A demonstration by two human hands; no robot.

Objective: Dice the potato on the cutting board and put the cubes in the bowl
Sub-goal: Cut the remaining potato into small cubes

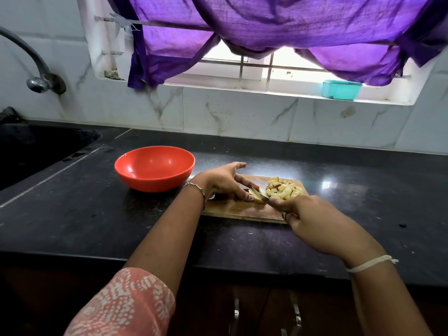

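Note:
A wooden cutting board (232,210) lies on the black counter. On its far right part sits a pile of pale potato cubes (284,189). My left hand (225,181) holds down a remaining potato piece (257,198) with curled fingers and thumb. My right hand (312,218) grips a knife by its handle, and the blade (263,194) rests across that piece, just left of the cubes. An orange-red bowl (155,168) stands empty to the left of the board.
A dark sink (41,146) is set into the counter (97,219) at the left, with a tap (36,81) on the tiled wall. A teal box (340,89) sits on the window sill under a purple curtain (266,27). Cabinet handles (297,314) show below the counter edge.

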